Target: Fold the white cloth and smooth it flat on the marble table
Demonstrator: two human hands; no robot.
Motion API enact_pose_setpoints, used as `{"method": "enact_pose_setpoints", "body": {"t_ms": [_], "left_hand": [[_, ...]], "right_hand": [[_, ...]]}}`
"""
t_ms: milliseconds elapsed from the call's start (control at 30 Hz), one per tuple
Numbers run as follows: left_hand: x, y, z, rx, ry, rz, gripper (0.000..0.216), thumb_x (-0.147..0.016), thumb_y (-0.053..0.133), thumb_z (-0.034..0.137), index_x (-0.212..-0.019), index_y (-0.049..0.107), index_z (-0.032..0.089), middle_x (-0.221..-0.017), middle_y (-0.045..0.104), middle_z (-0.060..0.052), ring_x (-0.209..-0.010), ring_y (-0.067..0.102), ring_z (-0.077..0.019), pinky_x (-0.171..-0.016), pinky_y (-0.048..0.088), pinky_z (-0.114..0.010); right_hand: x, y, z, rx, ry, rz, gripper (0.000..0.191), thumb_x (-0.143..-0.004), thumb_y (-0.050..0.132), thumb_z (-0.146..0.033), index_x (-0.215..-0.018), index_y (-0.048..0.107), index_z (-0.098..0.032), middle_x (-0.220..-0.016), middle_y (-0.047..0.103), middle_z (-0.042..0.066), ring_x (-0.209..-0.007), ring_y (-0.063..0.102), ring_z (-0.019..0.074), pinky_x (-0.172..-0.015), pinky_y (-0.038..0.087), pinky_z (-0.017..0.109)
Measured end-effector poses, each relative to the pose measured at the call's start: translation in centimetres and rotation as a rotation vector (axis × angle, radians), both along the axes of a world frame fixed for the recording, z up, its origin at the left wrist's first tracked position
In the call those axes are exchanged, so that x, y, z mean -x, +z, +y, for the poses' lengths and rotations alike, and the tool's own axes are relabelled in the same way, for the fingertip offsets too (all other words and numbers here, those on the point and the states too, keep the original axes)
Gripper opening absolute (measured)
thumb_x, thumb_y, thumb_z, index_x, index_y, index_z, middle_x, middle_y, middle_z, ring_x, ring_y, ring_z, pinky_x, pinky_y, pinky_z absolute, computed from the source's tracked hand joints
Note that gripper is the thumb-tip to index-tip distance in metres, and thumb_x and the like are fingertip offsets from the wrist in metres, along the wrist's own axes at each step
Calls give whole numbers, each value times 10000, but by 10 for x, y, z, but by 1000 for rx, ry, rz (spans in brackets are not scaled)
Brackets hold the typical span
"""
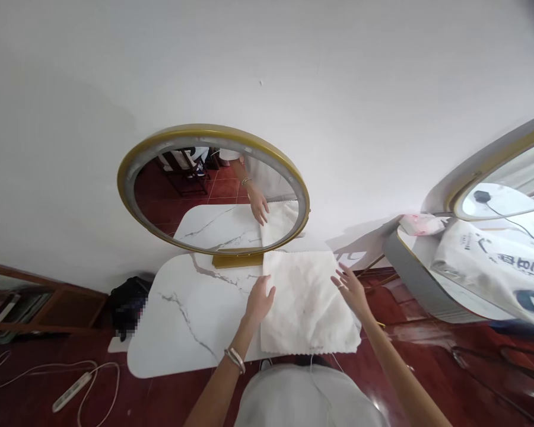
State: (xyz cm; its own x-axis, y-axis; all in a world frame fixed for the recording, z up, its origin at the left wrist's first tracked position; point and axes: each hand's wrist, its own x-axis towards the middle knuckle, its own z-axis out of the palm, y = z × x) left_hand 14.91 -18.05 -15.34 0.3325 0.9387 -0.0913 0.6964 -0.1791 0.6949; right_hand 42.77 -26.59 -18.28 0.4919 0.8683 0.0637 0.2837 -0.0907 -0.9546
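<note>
Your left hand and right hand touch the white cloth, fingers open flat, gripping nothing. A round mirror stands just past your fingers.

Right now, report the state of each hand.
Left hand: open, palm on the white cloth.
Right hand: open, fingers spread at the cloth's right edge.

Flat hands on white cloth
</note>
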Motion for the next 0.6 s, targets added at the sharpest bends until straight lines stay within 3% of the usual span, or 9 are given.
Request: {"method": "enact_pose_setpoints", "body": {"t_ms": [100, 233, 400, 500, 600], "left_hand": [[-14, -23, 2, -32, -133, 128, 442, -883, 429, 298, -1300, 517, 182, -1427, 471, -112, -1367, 376, -229, -1132, 314, -381], [-48, -41, 34, -213, -206, 253, 523, -894, 410, 288, -1398, 414, 146, -1529, 312, -135, -1438, 218, -267, -1153, 275, -430], [-76, -69, 58, -364, -12, 388, 639, -874, 471, 388, -1435, 361, 102, -1528, 289, -186, -1432, 184, -363, -1134, 255, -528], [-84, -82, 61, -433, 105, 422, 695, -864, 482, 449, -1438, 350, 80, -1513, 300, -216, -1418, 200, -393, -1115, 256, -563], [-91, -83, 68, -445, 151, 474, 688, -859, 492, 482, -1379, 427, 36, -1412, 425, -259, -1355, 316, -419, -1096, 253, -595]], "right_hand": [[18, -31, -5, 45, 50, -279, 560, -854, 489, -605, -1240, 552, -205, -1255, 587, 151, -1188, 546, 309, -989, 450, 520], [41, -50, 30, -14, 74, -592, 498, -949, 348, -496, -1311, 514, -197, -1334, 528, 135, -1303, 426, 275, -1053, 387, 499], [68, -72, 77, 167, 121, -975, 480, -947, 384, -409, -1404, 436, -271, -1502, 333, 118, -1412, 215, 332, -1086, 207, 617], [75, -84, 87, 193, 154, -1084, 499, -927, 436, -415, -1412, 426, -297, -1520, 302, 120, -1417, 193, 345, -1092, 153, 623], [68, -86, 98, 191, 160, -1090, 484, -938, 413, -417, -1405, 441, -291, -1499, 350, 97, -1393, 267, 304, -1120, 164, 557]]}}
